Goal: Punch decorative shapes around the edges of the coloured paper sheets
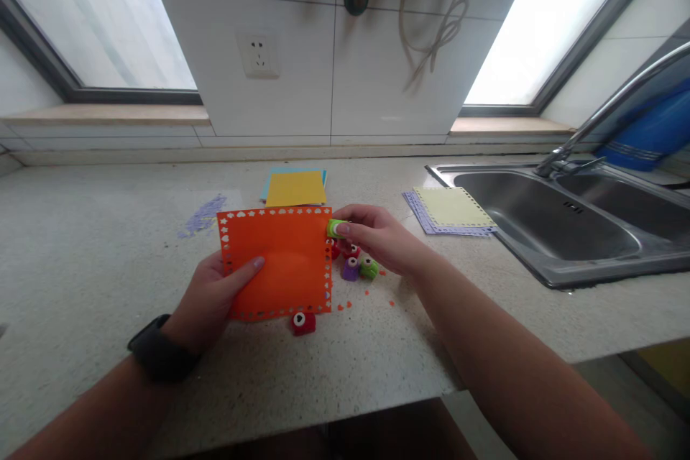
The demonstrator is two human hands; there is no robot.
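An orange sheet of paper (283, 255) with small shapes cut along its edges is held up over the counter. My left hand (215, 291) grips its left side, thumb on the front face and fingers hidden behind. Between the thumb and fingers of my right hand (371, 233) is a green craft punch (336, 228), at the sheet's upper right edge. Below that hand sit a purple punch (351, 269), another green punch (369, 268) and red ones partly hidden. A red punch (302, 323) with a heart mark lies by the sheet's lower edge.
Yellow paper (296, 189) lies on blue paper behind the orange sheet. Punched pale yellow paper (453, 207) rests on purple sheets beside the steel sink (539, 212). Purple paper bits (203, 217) are heaped at left; orange bits (348, 305) are scattered near the punches.
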